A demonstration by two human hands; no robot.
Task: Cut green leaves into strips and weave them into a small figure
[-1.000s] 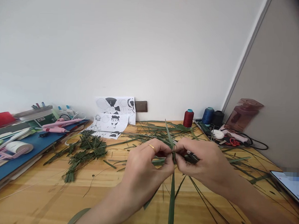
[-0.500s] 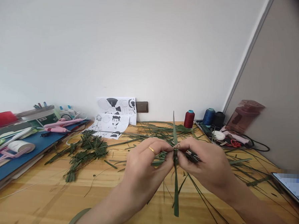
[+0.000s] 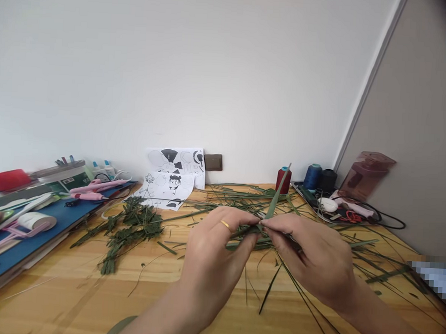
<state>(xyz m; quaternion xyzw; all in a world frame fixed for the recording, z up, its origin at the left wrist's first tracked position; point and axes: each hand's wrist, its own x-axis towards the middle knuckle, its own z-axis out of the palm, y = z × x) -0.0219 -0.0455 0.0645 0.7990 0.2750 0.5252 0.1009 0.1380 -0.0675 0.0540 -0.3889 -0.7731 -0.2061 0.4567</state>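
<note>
A long green leaf strip [image 3: 277,192] rises from between the fingertips of both hands, tilted to the right. My left hand [image 3: 218,256], with a gold ring, pinches green leaf strips at the join. Close against it, my right hand [image 3: 312,251] pinches the base of the upright strip. Thin strips trail below the right hand toward the front edge. Fingers hide the exact crossing of the strips. Behind the hands lie many loose green strips [image 3: 236,193] on the wooden table [image 3: 144,302].
Woven green leaf pieces [image 3: 133,227] lie at left, near printed sheets [image 3: 169,184]. A blue board [image 3: 61,213] carries pink tools and a white roll [image 3: 36,221]. Red thread [image 3: 282,181], blue thread [image 3: 312,176] and a cluttered tray [image 3: 327,205] stand at back right.
The upright strip now leans right instead of standing nearly straight. The wide strip end that hung below the fingers is no longer there. My right hand has turned slightly, and the view has shifted a little.
</note>
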